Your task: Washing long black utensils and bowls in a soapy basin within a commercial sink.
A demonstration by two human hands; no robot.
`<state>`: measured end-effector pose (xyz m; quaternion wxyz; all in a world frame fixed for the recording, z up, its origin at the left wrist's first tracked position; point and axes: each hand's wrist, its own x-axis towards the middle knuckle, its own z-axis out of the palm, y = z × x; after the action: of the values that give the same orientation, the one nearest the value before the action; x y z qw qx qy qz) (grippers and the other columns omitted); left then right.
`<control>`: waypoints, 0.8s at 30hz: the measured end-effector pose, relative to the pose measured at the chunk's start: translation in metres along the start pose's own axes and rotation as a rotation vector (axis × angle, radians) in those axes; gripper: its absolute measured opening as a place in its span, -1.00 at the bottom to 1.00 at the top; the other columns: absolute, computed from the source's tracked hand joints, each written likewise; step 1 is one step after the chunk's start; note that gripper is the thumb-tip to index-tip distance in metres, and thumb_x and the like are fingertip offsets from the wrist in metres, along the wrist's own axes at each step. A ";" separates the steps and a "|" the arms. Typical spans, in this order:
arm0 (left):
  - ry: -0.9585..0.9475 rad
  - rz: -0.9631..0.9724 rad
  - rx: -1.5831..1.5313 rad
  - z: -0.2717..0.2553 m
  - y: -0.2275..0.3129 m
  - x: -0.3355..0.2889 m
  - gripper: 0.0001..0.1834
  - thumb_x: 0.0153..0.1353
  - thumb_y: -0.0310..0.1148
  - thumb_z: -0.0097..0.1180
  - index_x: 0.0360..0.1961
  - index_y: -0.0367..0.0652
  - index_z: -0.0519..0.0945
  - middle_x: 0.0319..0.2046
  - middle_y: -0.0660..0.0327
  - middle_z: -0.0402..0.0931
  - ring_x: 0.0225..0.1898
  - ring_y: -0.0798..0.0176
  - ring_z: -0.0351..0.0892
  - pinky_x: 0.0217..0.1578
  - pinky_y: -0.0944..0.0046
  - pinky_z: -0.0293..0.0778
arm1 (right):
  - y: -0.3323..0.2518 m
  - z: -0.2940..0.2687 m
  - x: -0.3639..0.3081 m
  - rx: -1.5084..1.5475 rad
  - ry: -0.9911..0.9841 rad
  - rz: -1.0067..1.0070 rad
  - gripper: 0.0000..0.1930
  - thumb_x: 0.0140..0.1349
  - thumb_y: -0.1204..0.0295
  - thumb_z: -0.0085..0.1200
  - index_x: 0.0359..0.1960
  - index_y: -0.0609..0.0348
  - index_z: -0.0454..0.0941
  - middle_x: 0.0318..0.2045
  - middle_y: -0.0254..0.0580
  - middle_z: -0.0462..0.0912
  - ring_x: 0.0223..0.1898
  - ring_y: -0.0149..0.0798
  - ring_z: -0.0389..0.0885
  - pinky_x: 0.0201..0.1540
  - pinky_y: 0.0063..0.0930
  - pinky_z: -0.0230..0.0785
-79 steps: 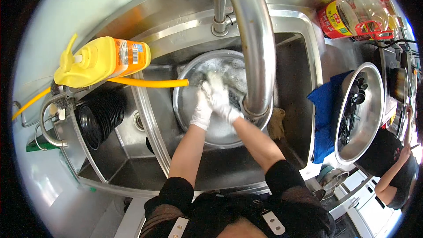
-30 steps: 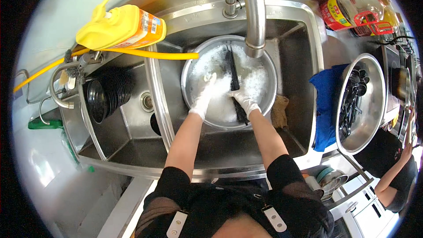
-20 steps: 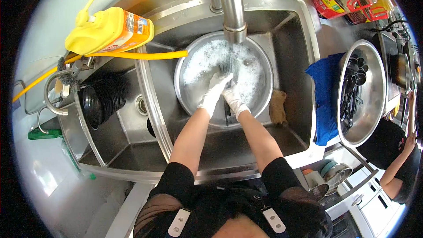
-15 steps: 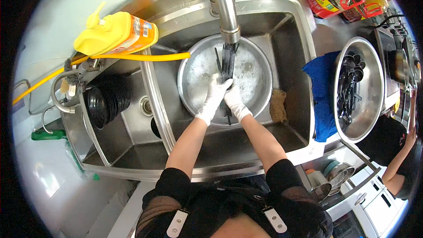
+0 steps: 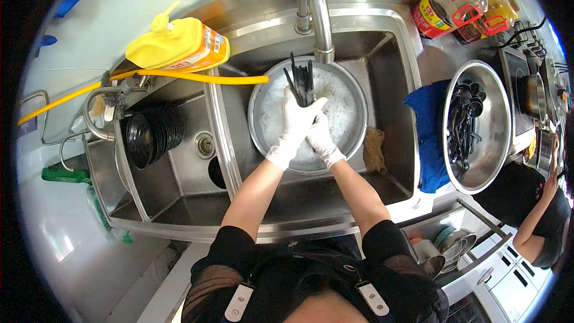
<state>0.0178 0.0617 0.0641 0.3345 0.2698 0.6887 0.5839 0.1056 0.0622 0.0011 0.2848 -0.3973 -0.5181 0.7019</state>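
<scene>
Both my hands wear white gloves and are over a round metal basin [image 5: 253, 124] of foamy water in the large sink bowl. A bundle of black chopsticks [image 5: 304, 85] stands up between them, its tips pointing away from me under the tap [image 5: 322, 30]. My left hand [image 5: 294, 121] is closed round the bundle from the left. Lower down and to the right, my right hand [image 5: 321, 133] is closed against the bundle's hidden lower end; its fingers are partly covered by the left hand.
A brown scouring pad [image 5: 374, 151] lies right of the basin. Black dishes [image 5: 156, 134] stand stacked in the left sink. A yellow hose [image 5: 203, 78] passes below a yellow pump jug [image 5: 179, 48]. At right, an oval metal bowl [image 5: 495, 143] holds black spoons; another person's arm [image 5: 538, 209] shows beyond.
The chopsticks have tilted more upright and their lower ends no longer show below my hands. My left hand has turned round the bundle. The whole view has shifted slightly.
</scene>
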 end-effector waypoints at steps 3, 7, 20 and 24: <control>0.096 -0.084 -0.095 0.011 -0.021 -0.010 -0.56 -0.02 -0.50 0.33 -0.12 -0.30 0.42 -0.34 0.22 0.57 -0.36 0.35 0.53 -0.28 0.32 0.49 | 0.008 0.001 -0.001 0.039 0.034 -0.043 -0.74 0.28 0.46 0.06 -0.01 0.24 0.47 -0.15 -0.31 0.59 -0.15 -0.52 0.46 -0.07 -0.61 0.35; 0.128 -0.159 -0.121 0.023 -0.078 -0.029 -0.70 0.01 -0.55 0.30 -0.24 -0.26 0.46 -0.39 0.27 0.55 -0.42 0.44 0.52 -0.34 0.39 0.49 | 0.039 -0.009 -0.009 0.243 0.047 0.118 -0.72 0.41 0.36 -0.11 0.06 0.22 0.44 -0.08 -0.28 0.57 -0.10 -0.46 0.47 0.00 -0.56 0.36; 0.033 -0.217 0.009 0.033 -0.124 -0.068 -0.67 -0.04 -0.29 0.37 -0.47 -0.36 0.54 -0.58 0.20 0.59 -0.56 0.36 0.56 -0.50 0.27 0.46 | 0.019 -0.080 -0.027 -0.731 -0.313 0.185 -0.64 0.30 0.49 -0.05 0.14 0.21 0.37 0.03 -0.10 0.56 -0.01 -0.17 0.55 0.13 -0.34 0.34; 0.092 -0.166 -0.031 0.033 -0.136 -0.060 -0.70 -0.04 -0.30 0.37 -0.50 -0.33 0.55 -0.62 0.23 0.58 -0.59 0.32 0.57 -0.51 0.28 0.46 | -0.012 -0.097 -0.031 -0.538 0.015 0.000 -0.68 0.18 0.63 -0.02 -0.01 0.14 0.48 -0.21 -0.04 0.62 -0.19 -0.19 0.63 -0.11 -0.38 0.46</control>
<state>0.0840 0.0131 -0.0637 0.3539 0.1796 0.7143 0.5764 0.2047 0.0895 0.0060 0.1730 -0.4640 -0.6838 0.5359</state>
